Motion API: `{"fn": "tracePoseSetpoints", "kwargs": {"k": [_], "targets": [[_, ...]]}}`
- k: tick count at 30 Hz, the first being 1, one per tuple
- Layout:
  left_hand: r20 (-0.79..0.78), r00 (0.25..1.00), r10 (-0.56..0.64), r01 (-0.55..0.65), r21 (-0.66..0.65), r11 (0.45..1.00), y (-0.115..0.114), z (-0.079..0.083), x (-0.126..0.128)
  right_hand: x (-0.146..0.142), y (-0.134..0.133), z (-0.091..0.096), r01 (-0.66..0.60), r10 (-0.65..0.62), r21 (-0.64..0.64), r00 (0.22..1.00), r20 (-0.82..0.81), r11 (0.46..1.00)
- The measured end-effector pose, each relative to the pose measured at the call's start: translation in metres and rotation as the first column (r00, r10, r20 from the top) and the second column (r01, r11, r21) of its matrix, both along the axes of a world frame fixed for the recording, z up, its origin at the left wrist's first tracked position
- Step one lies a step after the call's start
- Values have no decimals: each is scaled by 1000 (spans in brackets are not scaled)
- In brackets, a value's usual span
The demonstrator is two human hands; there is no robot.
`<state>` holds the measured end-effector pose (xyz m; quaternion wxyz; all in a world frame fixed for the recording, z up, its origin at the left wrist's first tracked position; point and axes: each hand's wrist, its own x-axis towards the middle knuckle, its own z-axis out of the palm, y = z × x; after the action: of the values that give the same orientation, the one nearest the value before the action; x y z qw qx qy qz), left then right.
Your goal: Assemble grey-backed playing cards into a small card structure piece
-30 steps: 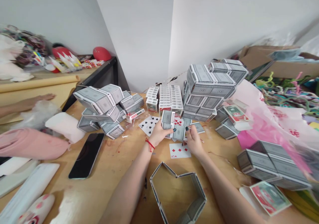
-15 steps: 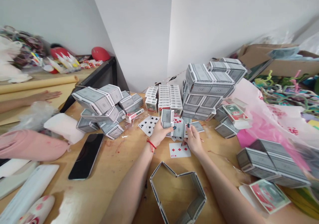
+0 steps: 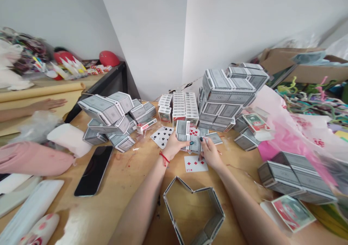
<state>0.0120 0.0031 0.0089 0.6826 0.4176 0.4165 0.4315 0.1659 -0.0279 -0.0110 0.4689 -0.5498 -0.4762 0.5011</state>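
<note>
A small piece of joined playing cards (image 3: 182,127), grey patterned backs showing, is held between my hands at the middle of the table. My left hand (image 3: 173,146) is closed on its left part, thumb lying across the front. My right hand (image 3: 210,152) pinches the right end, where a card seems to be folded over. Loose cards lie around them: a spade card (image 3: 162,137) on the left, a three of diamonds (image 3: 195,164) just below, and a face-down card (image 3: 215,138) to the right. A heart-shaped frame of cards (image 3: 178,181) stands between my forearms.
Folded card blocks are stacked at left (image 3: 102,109) and right (image 3: 228,87). Boxed decks (image 3: 179,105) stand behind my hands. A phone (image 3: 94,170) lies at left, an opened card box (image 3: 294,212) at lower right. Another person's hand (image 3: 47,105) rests on the yellow paper.
My right thumb has slid a little left along the card piece, over its right end. My left hand keeps its hold almost unmoved.
</note>
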Motion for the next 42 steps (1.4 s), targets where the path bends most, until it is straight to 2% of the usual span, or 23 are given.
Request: {"fn": "tracePoseSetpoints", "kwargs": {"k": [4, 9, 14, 21, 29, 42], "targets": [[-14, 1000, 19, -19, 6, 1000, 0, 0, 1, 0, -1, 2, -6, 6, -7, 1000, 11, 1000], [-26, 998, 60, -58, 73, 996, 5, -6, 0, 1, -1, 5, 9, -10, -12, 997, -77, 1000], [-79, 987, 138, -130, 97, 987, 13, -13, -10, 4, 4, -2, 27, -27, -4, 986, -164, 1000], [-130, 966, 224, -208, 126, 970, 12, -20, -7, 3, 5, -8, 52, -48, 23, 989, -143, 998], [-117, 969, 217, -200, 136, 970, 10, -17, -2, 1, 1, -7, 101, -96, 34, 987, -132, 994], [-94, 967, 236, -223, 129, 966, 5, -11, 3, 3, 4, -5, 71, -73, -18, 974, -212, 997]]}}
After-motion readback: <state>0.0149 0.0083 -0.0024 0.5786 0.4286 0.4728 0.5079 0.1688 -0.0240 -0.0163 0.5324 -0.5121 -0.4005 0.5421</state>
